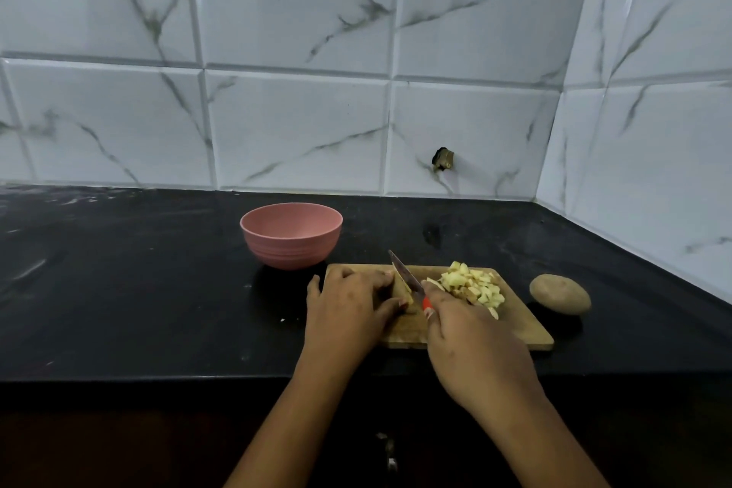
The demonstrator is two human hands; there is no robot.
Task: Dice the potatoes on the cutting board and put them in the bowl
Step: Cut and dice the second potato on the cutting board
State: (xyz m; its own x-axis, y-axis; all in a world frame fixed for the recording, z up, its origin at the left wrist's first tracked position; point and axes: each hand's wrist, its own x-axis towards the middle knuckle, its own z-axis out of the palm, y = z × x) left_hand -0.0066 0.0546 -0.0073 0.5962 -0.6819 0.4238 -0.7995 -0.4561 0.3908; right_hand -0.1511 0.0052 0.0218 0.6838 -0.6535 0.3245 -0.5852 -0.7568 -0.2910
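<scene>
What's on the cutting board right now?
A pile of diced potato at the board's right, and a potato piece under the knife. The left hand covers most of that piece; the right hand hides the knife handle.

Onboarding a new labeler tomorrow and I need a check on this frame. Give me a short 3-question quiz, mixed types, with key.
1. True or false: the diced potato is already in the pink bowl.
2. The whole potato lies: A) on the cutting board; B) on the countertop, right of the board; C) in the bowl.
3. Fill in: the right hand grips the ___ while the left hand holds a potato piece on the board.
Key: 1 false, it is heaped on the board, and the bowl stands behind the board; 2 B; 3 knife.
</scene>
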